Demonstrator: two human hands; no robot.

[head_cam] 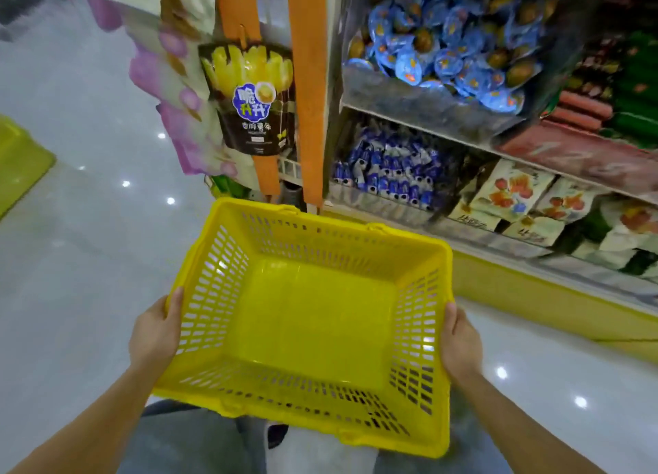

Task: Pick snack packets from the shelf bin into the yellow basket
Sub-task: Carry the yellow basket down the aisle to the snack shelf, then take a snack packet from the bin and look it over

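Shop floor (71, 260) | hanging packet (249, 96) reads 脆升升 | left hand (155, 335), right hand (459, 342) fingers grasp yellow basket (217, 281)

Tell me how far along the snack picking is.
Done: nothing yet; the yellow basket holds no packets. In hand: the left hand and the right hand grip its two sides. Left: all the picking. The blue packets in the upper bin and the dark blue packets below them lie out of both hands, and one hand probably has to let go of the basket first.
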